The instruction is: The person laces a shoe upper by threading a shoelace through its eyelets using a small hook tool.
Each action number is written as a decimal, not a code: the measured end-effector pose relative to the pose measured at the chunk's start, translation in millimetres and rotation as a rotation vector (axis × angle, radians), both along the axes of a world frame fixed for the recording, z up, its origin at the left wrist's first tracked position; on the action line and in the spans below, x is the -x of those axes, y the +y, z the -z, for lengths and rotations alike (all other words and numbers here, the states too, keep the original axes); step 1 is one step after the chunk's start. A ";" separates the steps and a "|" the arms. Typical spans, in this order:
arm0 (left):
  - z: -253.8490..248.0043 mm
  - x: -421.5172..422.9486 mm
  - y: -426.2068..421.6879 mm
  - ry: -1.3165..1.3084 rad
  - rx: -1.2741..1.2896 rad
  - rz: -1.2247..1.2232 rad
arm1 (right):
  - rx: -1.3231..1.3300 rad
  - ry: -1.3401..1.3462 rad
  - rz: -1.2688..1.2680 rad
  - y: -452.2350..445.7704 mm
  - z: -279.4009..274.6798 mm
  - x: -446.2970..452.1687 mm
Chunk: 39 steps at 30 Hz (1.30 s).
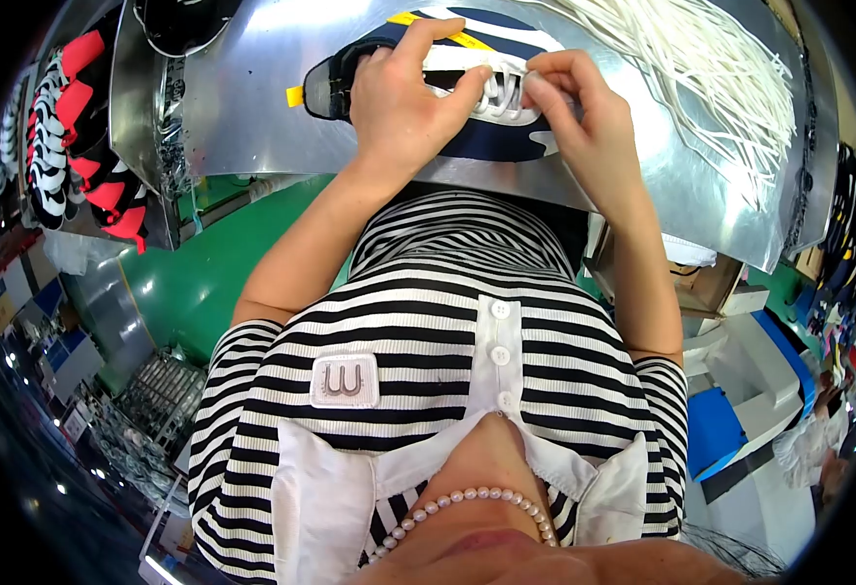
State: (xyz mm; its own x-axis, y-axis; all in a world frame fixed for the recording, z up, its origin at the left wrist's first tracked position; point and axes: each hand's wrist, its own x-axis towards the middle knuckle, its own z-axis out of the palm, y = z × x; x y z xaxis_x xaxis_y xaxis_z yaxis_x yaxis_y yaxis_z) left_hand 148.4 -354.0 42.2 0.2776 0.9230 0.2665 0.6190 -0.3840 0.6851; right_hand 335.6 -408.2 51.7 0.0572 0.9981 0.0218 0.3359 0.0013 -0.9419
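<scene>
A navy and white shoe upper (496,142) with yellow trim lies on its side-to-side length across the metal table, its dark heel collar at the left. White shoelace (509,96) runs through its eyelets. My left hand (398,107) lies over the collar end and holds the upper, index finger and thumb spread along the lacing; its other fingers are partly hidden. At the toe end of the lacing, my right hand (589,117) has thumb and fingers pinched together on the lace. The pinched part is mostly hidden by the fingertips.
A large bundle of loose white laces (711,88) covers the right of the metal table (262,127). At the back left stands a dark round container (179,24). Black, white and red shoe parts (86,146) hang at the left. A blue and grey bin (725,419) is at the lower right.
</scene>
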 end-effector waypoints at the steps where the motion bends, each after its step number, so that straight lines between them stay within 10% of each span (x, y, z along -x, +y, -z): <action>1: 0.6 -0.8 -0.1 -0.004 0.001 0.007 | -0.033 -0.009 0.021 -2.3 0.4 2.6; 15: 0.8 11.0 -13.5 -0.072 0.103 0.149 | -0.151 -0.776 -0.162 22.7 -6.0 31.1; 19: -10.9 17.0 -6.1 -0.345 0.403 0.094 | 0.055 -0.492 -0.176 0.9 -43.0 -11.0; 22: -9.6 8.1 -6.1 -0.316 0.327 0.176 | -0.308 -0.125 0.122 5.5 -3.7 -8.1; 28: -6.9 -8.8 -11.1 -0.190 0.119 0.098 | -0.186 -0.242 0.268 8.1 27.0 17.5; 39: -25.0 13.0 13.8 -0.452 0.758 0.240 | -0.543 -0.258 0.074 13.3 34.8 12.8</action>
State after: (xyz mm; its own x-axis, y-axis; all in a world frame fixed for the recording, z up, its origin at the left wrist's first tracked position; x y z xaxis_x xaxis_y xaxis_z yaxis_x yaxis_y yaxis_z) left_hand 135.4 -340.2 67.1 0.5015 0.8259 -0.2575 0.1919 0.1840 0.9640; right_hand 322.7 -395.0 16.9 0.0510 0.8339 0.5496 0.5710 0.4271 -0.7011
